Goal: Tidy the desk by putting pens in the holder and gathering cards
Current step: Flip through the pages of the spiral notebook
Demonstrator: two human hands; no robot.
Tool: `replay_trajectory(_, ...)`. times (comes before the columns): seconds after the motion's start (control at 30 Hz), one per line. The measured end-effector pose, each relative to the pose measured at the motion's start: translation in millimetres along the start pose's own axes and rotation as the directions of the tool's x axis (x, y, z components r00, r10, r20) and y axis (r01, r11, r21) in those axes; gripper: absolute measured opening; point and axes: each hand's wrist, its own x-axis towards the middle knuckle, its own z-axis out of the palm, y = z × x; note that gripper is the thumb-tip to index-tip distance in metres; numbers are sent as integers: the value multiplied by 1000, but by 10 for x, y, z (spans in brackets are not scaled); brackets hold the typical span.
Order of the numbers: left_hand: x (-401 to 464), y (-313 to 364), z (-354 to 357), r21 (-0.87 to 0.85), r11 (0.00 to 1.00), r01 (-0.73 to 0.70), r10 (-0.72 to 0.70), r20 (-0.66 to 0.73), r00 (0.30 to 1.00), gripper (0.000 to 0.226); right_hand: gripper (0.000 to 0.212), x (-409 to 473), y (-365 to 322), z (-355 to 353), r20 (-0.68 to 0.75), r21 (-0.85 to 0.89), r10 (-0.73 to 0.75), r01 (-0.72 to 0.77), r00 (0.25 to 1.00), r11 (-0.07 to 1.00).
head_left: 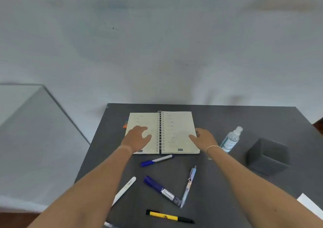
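Observation:
An open spiral notebook lies at the back of the dark desk. My left hand rests flat on its left page, fingers apart. My right hand lies on the right page's outer edge; whether it grips the page I cannot tell. Several pens lie loose in front: a blue-capped marker, a big blue marker, a pale blue pen, a white pen and a yellow-black pen. The dark square holder stands at the right. Orange tabs peek from under the notebook's left edge.
A clear spray bottle stands tilted between my right wrist and the holder. A white sheet corner shows at the desk's right front edge. A pale cabinet stands left of the desk. A wall is close behind.

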Motion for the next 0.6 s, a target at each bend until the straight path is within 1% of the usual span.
replay_trajectory(0.2, 100, -81, 116, 60, 997, 54, -55, 18, 998, 51, 43, 16, -50, 51, -1, 40, 88, -88, 996, 995)
replay_trajectory(0.33, 136, -61, 199, 96, 994, 58, -61, 24, 998, 52, 48, 33, 10, 104, 9, 42, 168, -168, 986, 985)
replay_trajectory(0.4, 137, -39, 241, 128, 990, 65, -70, 39, 997, 52, 47, 48, 30, 120, 11, 62, 181, -181, 983, 981)
replay_trajectory(0.5, 141, -33, 285, 174, 982, 74, -85, 53, 995, 52, 37, 73, 23, 129, 12, 104, 168, -168, 986, 980)
replay_trajectory(0.6, 149, -37, 300, 185, 979, 82, -93, 47, 995, 51, 29, 62, -5, 129, 14, 145, 166, -166, 986, 975)
